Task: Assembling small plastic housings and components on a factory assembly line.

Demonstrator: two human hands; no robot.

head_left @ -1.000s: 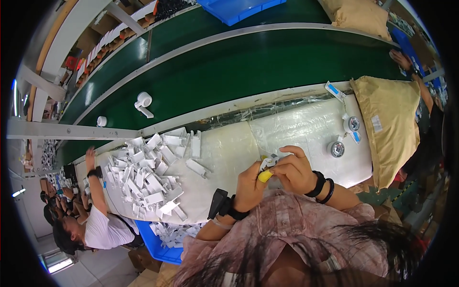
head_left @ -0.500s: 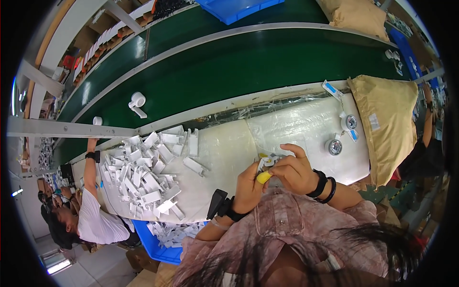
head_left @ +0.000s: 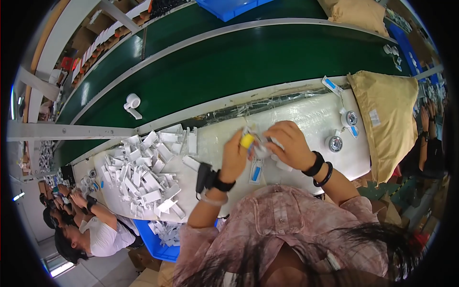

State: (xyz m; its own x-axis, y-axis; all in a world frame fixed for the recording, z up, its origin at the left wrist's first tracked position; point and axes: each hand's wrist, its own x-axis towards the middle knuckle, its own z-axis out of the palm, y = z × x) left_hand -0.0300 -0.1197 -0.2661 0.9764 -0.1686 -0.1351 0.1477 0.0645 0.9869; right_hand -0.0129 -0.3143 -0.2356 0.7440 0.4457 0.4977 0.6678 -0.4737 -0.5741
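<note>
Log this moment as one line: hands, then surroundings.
Left hand: holding small yellow piece; right hand: at blurred whitish part, grip unclear; left of hands: heaped white plastic channel-shaped pieces; beyond: flat green belt

Small handheld piece: solid yellow. Flat plate: white, marked with a blue rectangle. Piled channel-shaped housings: plain white. Conveyor belt: uniform dark green. Paper sack: tan. Shirt: mottled pink. Wristband: black.

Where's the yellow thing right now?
In the head view, the yellow thing is near the middle, held by the left hand over the table, just left of the right hand.
</note>
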